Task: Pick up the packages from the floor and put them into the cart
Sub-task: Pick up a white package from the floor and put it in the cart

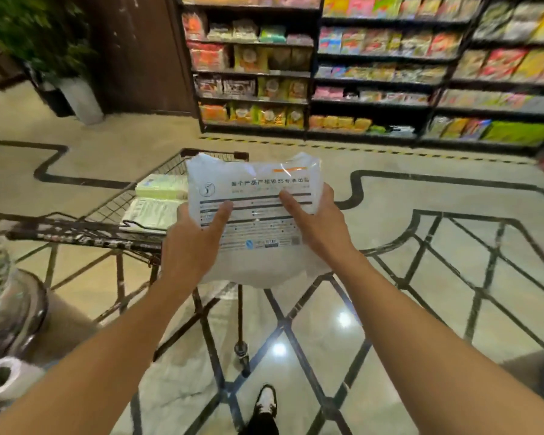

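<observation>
I hold a large white plastic package (258,196) with printed text in both hands, at chest height. My left hand (190,243) grips its left edge, thumb on the front. My right hand (314,218) grips its right edge. The package hangs over the near right corner of a black wire shopping cart (107,215). Inside the cart lie a pale green package (162,186) and a white printed package (153,213).
Shelves (371,76) full of colourful snack bags stand ahead behind a yellow-black floor strip. A potted plant (44,42) is at the far left. A glass jar (7,296) and a paper roll (0,376) sit at my near left. My shoe (266,400) is below.
</observation>
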